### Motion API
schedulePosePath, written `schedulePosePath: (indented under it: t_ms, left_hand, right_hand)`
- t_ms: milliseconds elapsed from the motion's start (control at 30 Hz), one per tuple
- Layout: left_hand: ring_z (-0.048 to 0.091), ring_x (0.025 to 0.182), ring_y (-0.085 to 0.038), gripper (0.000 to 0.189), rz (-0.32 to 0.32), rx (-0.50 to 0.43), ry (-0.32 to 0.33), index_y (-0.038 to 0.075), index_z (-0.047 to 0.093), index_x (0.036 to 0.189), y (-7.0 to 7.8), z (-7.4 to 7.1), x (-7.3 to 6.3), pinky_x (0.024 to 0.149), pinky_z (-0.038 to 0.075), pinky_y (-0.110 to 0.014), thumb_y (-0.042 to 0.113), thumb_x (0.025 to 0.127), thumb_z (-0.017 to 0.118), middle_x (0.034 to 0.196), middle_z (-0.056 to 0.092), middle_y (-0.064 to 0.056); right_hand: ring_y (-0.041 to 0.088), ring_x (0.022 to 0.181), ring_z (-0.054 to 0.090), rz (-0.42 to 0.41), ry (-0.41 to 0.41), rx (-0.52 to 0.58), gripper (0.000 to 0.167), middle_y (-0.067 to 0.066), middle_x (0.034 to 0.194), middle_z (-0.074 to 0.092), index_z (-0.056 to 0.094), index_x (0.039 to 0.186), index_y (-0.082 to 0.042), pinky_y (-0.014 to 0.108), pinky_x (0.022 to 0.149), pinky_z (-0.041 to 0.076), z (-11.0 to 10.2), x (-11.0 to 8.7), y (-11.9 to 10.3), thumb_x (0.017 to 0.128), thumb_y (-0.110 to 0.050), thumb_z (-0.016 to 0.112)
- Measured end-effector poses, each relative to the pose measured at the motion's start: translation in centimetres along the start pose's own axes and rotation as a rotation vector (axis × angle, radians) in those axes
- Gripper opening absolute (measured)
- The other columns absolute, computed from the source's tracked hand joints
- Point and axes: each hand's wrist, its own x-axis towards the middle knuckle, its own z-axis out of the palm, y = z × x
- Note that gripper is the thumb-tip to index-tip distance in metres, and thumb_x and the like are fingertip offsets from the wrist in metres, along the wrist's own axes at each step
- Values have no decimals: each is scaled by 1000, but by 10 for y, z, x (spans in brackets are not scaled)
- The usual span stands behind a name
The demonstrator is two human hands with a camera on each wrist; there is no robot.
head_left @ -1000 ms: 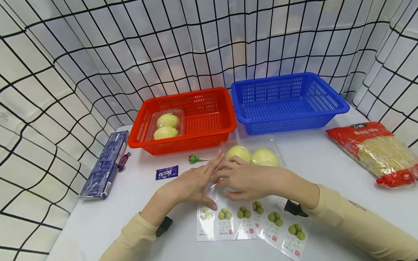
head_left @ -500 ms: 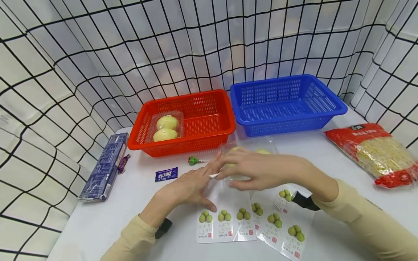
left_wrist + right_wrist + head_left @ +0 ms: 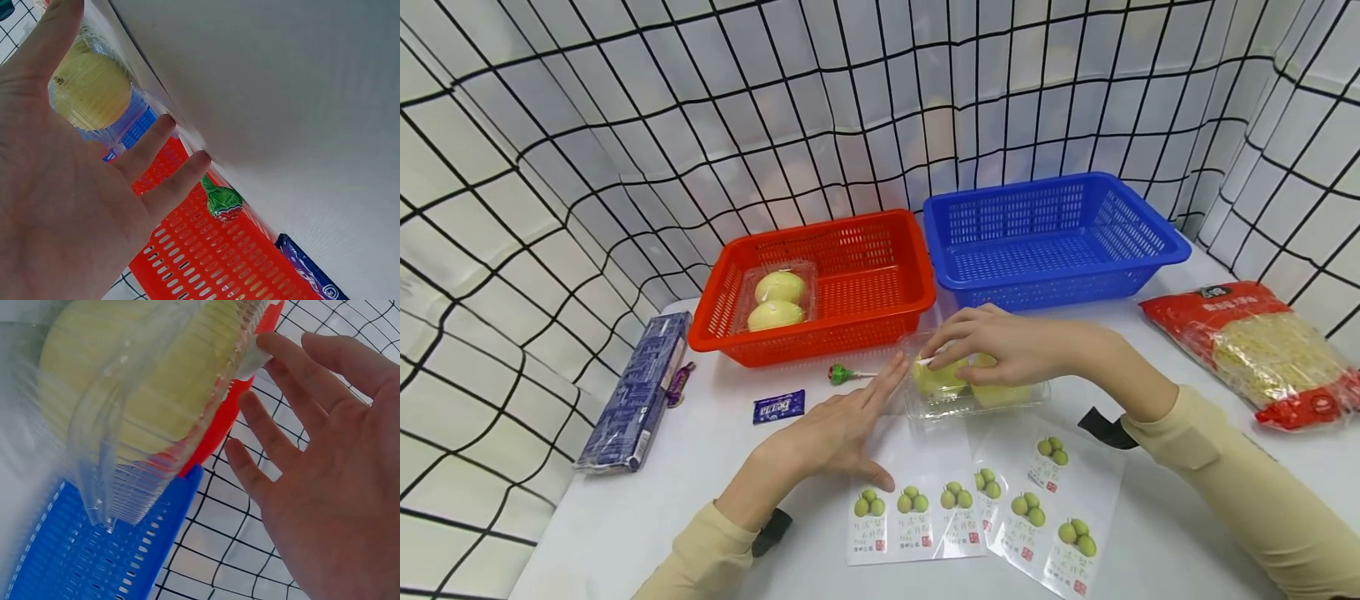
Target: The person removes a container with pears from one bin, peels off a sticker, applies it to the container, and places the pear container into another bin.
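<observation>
My left hand lies with straight, spread fingers over the left edge of a sheet of fruit-printed stickers. Beyond the sheet stands a clear plastic box holding two pale yellow round fruits. My right hand is over this box, fingers extended. In the right wrist view, a small white sticker clings at the index fingertip, close to the box's side, with the thumb apart from it. A second sticker sheet partly overlaps the first, and a loose sticker lies on it.
A red basket with another box of two fruits stands behind, beside a blue basket. Leftward are a lollipop, a purple-wrapped sweet and a long blue packet. A red bag lies right.
The right hand has come up from beside the left hand, carrying a small white sticker to over the box. The box has tilted or shifted slightly; the left hand stays put.
</observation>
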Motion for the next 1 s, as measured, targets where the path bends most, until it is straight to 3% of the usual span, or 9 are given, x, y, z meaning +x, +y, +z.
schedulePosePath:
  t_ms: [233,533,733,1000]
  left_hand:
    - [44,151,-30,148,22,28,16,31,-16,164,0,-1,-1,116,47,-53,60,65,90,175,-10,10]
    - [46,149,-31,148,14,4,12,32,-15,164,-1,0,-2,115,48,-53,59,64,91,175,-7,10]
    - [39,154,-27,147,11,-15,13,35,-16,163,-2,2,-3,118,45,-54,59,64,90,174,-9,14]
    - [42,152,-28,148,3,2,13,37,-19,162,-2,2,-2,117,46,-54,60,65,90,174,-8,13]
  right_hand:
    - [29,147,43,42,-45,25,36,-6,148,61,69,134,-31,61,121,32,-2,-4,-4,102,-26,55]
    - [20,137,52,56,-31,61,23,-10,137,66,75,113,-33,54,117,36,-6,-9,-6,102,-25,57]
    - [10,116,62,32,-8,118,21,-15,124,66,71,116,-30,45,106,53,-3,-3,-7,104,-24,55]
    - [15,119,66,95,25,122,34,-4,133,62,61,138,-23,43,102,58,1,-2,-10,104,-25,56]
